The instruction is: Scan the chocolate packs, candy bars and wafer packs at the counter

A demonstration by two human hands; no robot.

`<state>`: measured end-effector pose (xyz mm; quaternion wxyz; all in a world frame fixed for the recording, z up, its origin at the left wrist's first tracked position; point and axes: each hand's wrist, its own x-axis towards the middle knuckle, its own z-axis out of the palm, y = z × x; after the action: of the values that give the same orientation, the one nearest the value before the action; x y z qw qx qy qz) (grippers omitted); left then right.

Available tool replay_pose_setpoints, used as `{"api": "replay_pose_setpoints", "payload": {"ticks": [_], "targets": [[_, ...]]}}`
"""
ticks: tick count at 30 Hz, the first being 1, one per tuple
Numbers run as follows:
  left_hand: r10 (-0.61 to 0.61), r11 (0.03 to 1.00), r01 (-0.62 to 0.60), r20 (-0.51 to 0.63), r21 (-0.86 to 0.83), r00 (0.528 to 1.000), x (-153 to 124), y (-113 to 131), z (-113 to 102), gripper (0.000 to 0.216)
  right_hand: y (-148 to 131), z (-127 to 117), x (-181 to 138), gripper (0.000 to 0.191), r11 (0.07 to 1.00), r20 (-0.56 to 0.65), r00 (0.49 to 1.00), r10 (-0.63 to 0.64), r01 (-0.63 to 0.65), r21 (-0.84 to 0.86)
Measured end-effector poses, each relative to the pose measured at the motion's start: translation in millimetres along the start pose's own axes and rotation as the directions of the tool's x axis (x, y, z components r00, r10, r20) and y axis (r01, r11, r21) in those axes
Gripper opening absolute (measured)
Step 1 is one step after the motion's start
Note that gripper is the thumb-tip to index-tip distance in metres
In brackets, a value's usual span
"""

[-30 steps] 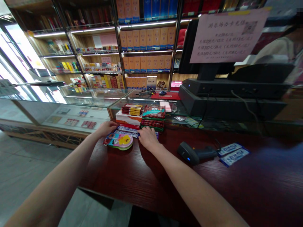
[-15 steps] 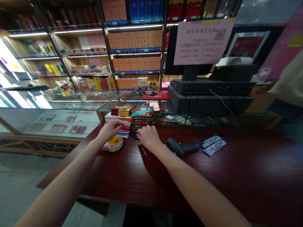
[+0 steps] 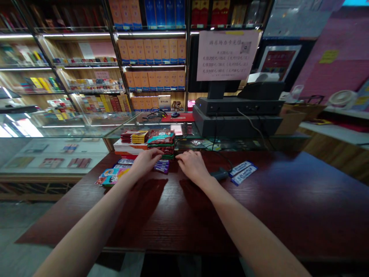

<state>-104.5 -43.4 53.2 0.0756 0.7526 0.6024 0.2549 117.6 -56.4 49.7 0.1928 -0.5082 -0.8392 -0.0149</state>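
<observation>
**Hands shifted right, purple packets uncovered**

Beyond the near edge of the table, over the part toward its far edge: two bare hands. View swung to the right since a second ago. Left hand now away from the one toy pack and in front of the stacked snacks; right hand now off the purple packets, past the right end of the stack and partly in front of one scanner. Probably a pause in handling the purple packets, with no hold visible on either side. On the left, fingers bent and bunched toward the thumb; cannot tell whether pinching anything. On the right, fingers loosely curled and close together; cannot tell what, if anything, lies under the palm.

Near the table's left edge, the toy pack, partly behind the left forearm. Just beside the left hand, purple packets lying flat, exact count unclear. Right of the scanner, two blue-and-white packets side by side.

By the far left corner, one box under a pile of red and yellow packets, too fine to count; just beside, one pile of snack bags.

Past the far edge, one glass case, one mouse, one pink sign on one monitor. Farthest, a row of eight orange boxes below four blue boxes.
</observation>
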Motion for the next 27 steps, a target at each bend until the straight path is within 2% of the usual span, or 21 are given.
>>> {"api": "replay_pose_setpoints", "payload": {"ticks": [7, 16, 27], "targets": [[0.081, 0.994, -0.078, 0.034, -0.074, 0.996, 14, 34, 23, 0.029, 51, -8, -21, 0.027, 0.996, -0.062, 0.994, 0.093, -0.092, 0.017], [0.148, 0.988, -0.143, 0.089, -0.053, 0.985, 30, 68, 46, 0.03, 115, -15, -58, 0.028, 0.963, -0.091, 0.961, 0.262, -0.266, -0.035], [0.351, 0.936, -0.345, 0.16, -0.062, 0.923, 46, 116, 82, 0.03, 187, -12, -91, 0.032, 0.89, -0.072, 0.896, 0.437, -0.443, -0.109]]}}
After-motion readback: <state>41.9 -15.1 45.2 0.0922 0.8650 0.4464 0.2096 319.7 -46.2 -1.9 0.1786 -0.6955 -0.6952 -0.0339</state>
